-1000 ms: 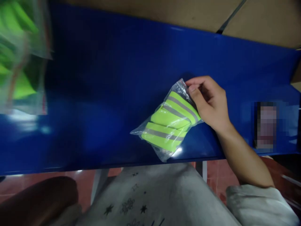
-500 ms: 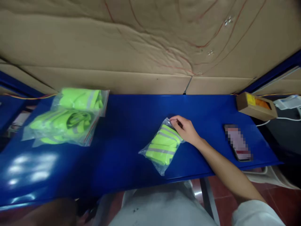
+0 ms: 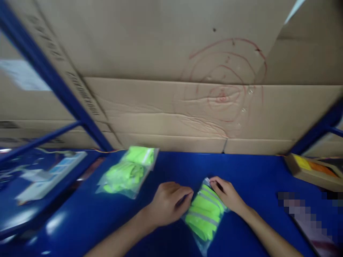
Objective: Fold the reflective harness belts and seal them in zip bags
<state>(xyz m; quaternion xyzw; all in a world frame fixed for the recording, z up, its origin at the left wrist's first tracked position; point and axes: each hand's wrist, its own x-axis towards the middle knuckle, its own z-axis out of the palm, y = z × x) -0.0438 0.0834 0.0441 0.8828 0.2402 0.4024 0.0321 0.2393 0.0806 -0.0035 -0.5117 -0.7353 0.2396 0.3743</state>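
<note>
A clear plastic bag holding a folded neon-yellow reflective garment (image 3: 205, 212) lies tilted on the blue table (image 3: 166, 239). My right hand (image 3: 227, 194) pinches its far top corner between thumb and fingers. At the bag's left side is my left hand (image 3: 171, 201), fingers curled and thumb and fingertips together. Those fingertips are right by the bag's edge; blur hides whether they grip any plastic. Farther left lie several similar bagged neon-yellow garments (image 3: 125, 175), stacked and overlapping.
Behind the table stands a cardboard wall (image 3: 150, 100) with red rings drawn on it. At right are an open-fronted brown box (image 3: 318, 175) with orange contents and a phone (image 3: 308, 221), partly pixelated. A blue metal post (image 3: 53, 75) rises at left, with a white power strip (image 3: 53, 178) beyond it.
My left hand has come into view from below and reached the bag's left side. My right hand keeps its hold on the corner. The view has tilted upward and blurred.
</note>
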